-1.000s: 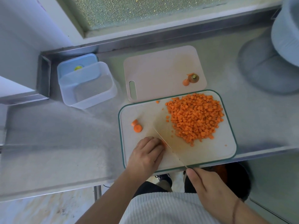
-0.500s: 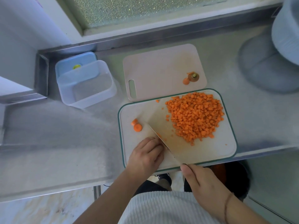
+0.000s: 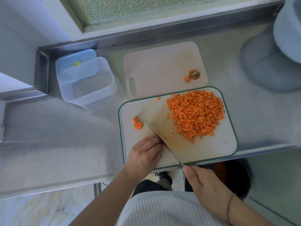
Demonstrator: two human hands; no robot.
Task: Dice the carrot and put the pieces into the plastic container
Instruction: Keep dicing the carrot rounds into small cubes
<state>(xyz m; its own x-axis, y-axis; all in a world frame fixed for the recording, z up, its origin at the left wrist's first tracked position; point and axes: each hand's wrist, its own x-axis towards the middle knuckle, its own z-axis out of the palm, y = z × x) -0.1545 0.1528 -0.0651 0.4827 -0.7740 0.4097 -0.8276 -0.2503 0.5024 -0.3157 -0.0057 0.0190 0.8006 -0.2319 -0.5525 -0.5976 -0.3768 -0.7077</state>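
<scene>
A heap of diced carrot (image 3: 196, 114) covers the right half of the green-rimmed cutting board (image 3: 227, 149). Two round carrot slices (image 3: 137, 123) lie at the board's left side. My right hand (image 3: 203, 183) grips the handle of a knife (image 3: 162, 142), whose blade runs diagonally across the board with its tip near the slices. My left hand (image 3: 144, 153) is curled on the board against the blade's left side; whatever carrot it holds is hidden under the fingers. The clear plastic container (image 3: 88, 82) stands empty to the far left.
A second pale cutting board (image 3: 156, 69) behind carries the carrot top and a scrap (image 3: 192, 75). A blue lid (image 3: 75, 60) lies behind the container. A large grey object (image 3: 276, 46) stands at the far right. The steel counter's front edge runs just below the board.
The knife blade has shifted left and forward, its tip now close to the two slices. Both hands stay at the board's front edge.
</scene>
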